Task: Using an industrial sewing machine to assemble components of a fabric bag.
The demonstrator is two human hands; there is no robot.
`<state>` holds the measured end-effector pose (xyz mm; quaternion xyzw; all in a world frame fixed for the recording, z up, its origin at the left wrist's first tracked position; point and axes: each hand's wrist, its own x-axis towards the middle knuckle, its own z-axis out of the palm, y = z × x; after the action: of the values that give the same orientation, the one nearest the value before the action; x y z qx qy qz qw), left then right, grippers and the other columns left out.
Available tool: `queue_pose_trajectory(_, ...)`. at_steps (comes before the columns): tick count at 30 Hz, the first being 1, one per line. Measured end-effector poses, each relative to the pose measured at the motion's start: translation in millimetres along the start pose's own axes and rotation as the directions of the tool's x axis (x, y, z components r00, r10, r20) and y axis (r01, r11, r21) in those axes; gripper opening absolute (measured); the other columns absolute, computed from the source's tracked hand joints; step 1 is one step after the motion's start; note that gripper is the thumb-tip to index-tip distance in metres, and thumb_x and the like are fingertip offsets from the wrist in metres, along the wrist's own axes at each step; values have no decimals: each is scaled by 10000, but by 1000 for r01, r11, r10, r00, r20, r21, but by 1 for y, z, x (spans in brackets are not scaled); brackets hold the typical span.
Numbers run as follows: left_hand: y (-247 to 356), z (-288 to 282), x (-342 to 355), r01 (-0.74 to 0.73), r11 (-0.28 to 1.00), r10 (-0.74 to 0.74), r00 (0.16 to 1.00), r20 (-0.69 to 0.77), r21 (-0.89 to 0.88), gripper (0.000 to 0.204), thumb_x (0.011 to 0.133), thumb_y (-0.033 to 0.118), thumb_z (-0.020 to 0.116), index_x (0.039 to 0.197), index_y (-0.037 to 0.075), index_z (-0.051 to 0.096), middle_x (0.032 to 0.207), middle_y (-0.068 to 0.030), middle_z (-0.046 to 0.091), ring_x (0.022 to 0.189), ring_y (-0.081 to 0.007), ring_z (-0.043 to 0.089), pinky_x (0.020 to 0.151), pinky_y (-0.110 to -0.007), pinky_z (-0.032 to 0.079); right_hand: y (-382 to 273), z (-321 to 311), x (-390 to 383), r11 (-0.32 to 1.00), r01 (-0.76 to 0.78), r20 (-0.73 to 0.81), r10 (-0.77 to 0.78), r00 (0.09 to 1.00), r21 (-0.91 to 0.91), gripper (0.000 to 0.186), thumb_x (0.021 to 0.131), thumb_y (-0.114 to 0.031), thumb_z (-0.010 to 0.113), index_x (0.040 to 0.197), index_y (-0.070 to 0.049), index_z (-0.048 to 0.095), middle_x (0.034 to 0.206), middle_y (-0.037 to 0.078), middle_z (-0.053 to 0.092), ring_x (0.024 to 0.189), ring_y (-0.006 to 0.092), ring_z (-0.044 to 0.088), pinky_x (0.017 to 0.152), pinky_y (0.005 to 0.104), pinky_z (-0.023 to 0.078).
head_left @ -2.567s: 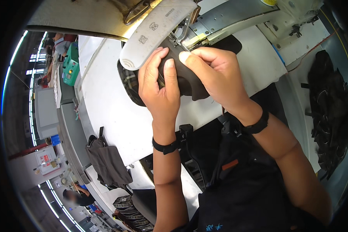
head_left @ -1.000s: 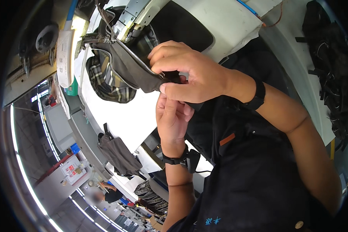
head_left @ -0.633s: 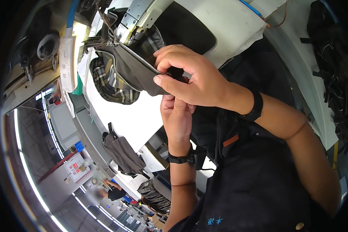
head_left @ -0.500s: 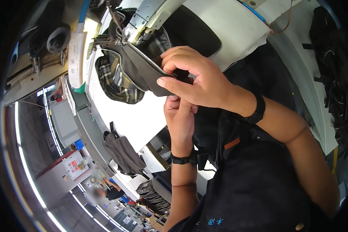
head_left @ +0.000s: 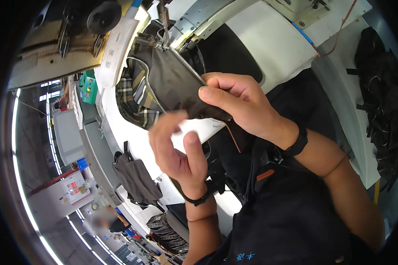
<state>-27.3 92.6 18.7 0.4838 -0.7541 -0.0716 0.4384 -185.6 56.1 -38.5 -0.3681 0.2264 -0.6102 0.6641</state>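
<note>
Dark olive-grey fabric of a bag [head_left: 174, 84] lies under the sewing machine head [head_left: 199, 20], with a metal zipper [head_left: 188, 65] along its upper edge. Thumb and fingers of my right hand [head_left: 247, 106] pinch that zippered edge at the end nearer me. A second zipper [head_left: 151, 88] curves beside a plaid lining [head_left: 130, 99] on the left. My left hand [head_left: 177, 154] is off the fabric, slightly blurred, its thumb and fingers apart with nothing between them. A thin brown strip [head_left: 233, 138] hangs below the fabric's near corner.
The white worktable [head_left: 269, 39] extends beyond and around the machine. A dark grey bag [head_left: 139, 179] lies at its left end, with striped fabric [head_left: 168, 232] farther down. Black pieces [head_left: 380, 106] are heaped at the far right. Another person [head_left: 115, 221] is in the left background.
My left hand has come away from the fabric, moving left and opening. My right hand has shifted a little right and down, still pinching the edge, and the fabric is spread flatter.
</note>
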Motion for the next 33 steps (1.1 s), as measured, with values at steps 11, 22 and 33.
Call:
queue_pose_trajectory(11, -27, 16, 33, -280, 929, 255, 958, 131, 241, 384, 976, 362, 691, 1217, 70, 749, 1261, -115, 709, 1169, -302, 631, 1085, -444, 397, 6, 7, 1, 958, 226, -64, -240, 969, -176, 155, 993, -87, 689, 909, 22, 618, 933, 38, 585, 879, 113, 502, 774, 273, 425)
queue_pose_trajectory(22, -44, 21, 42, -238, 949, 208, 966, 156, 206, 436, 949, 420, 716, 1228, 87, 747, 1266, -100, 701, 1146, -268, 633, 1120, -456, 354, 11, 3, 19, 974, 194, -43, -200, 979, -114, 137, 1017, -62, 645, 914, 26, 622, 957, 33, 567, 866, 86, 480, 749, 257, 416)
queue_pose_trajectory(33, -68, 24, 64, -252, 941, 217, 962, 165, 228, 415, 925, 315, 763, 1273, 93, 722, 1323, -94, 681, 1210, -260, 623, 1150, -494, 335, 13, 7, 46, 996, 80, -102, -84, 991, -43, 205, 1031, -109, 642, 865, 10, 632, 792, -42, 517, 755, 38, 437, 654, 238, 374)
